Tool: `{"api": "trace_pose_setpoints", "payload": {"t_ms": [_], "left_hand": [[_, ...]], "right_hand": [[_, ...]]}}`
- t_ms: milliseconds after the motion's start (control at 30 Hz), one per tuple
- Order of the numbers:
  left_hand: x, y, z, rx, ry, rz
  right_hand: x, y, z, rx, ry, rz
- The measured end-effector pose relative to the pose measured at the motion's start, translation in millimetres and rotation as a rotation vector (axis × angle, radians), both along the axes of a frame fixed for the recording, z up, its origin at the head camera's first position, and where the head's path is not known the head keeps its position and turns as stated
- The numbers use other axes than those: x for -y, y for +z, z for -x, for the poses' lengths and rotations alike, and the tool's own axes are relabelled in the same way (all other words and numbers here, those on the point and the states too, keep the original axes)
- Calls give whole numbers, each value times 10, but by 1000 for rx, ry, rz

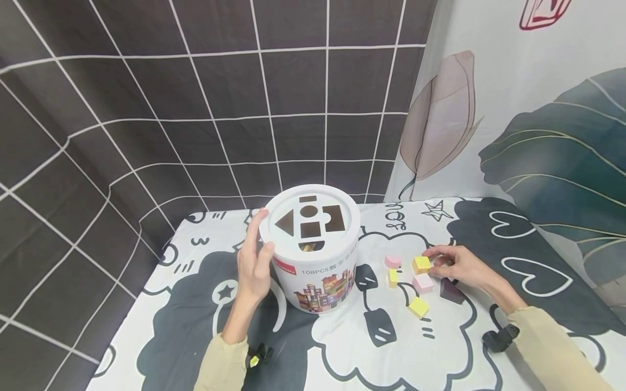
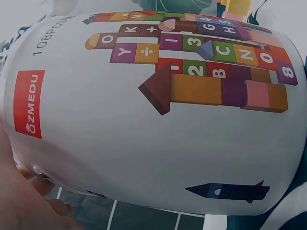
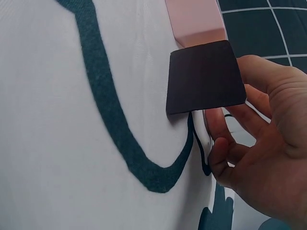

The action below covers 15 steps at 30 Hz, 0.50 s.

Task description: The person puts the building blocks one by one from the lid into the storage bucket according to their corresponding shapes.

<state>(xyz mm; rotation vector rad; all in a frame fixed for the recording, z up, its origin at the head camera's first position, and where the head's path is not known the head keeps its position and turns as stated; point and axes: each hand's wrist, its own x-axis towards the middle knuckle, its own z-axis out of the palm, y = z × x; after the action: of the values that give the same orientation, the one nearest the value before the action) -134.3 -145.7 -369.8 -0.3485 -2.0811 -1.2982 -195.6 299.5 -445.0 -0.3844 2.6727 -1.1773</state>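
A white bucket [image 1: 313, 271] with a shape-sorter lid [image 1: 288, 244] stands upright on the cloth. My left hand [image 1: 254, 266] grips its left side by the lid's rim, thumb in front and fingers reaching behind. The left wrist view shows the bucket's printed wall [image 2: 120, 139] close up. To the right, my right hand [image 1: 457, 263] pinches a yellow block [image 1: 421, 265] between thumb and index finger. Directly in front of it lies a pink block [image 1: 423, 283]. A dark block [image 1: 452, 291] rests beneath the hand; in the right wrist view this dark block [image 3: 206, 76] hides the fingertips.
Left of the pinched block are a rounded pink block [image 1: 393, 262] and a small yellow block [image 1: 393, 278]. Another yellow block [image 1: 418, 307] lies nearer me. Patterned cloth [image 1: 352, 347] covers the table, with a dark grid curtain [image 1: 220, 141] behind it.
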Motion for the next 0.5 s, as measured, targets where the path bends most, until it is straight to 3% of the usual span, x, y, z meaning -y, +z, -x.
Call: {"api": "trace_pose_setpoints", "payload": {"t_ms": [500], "left_hand": [[5,-12,5,-10,-6,-1]], "right_hand": [[0,78,-21,-3,-31,-32]]}}
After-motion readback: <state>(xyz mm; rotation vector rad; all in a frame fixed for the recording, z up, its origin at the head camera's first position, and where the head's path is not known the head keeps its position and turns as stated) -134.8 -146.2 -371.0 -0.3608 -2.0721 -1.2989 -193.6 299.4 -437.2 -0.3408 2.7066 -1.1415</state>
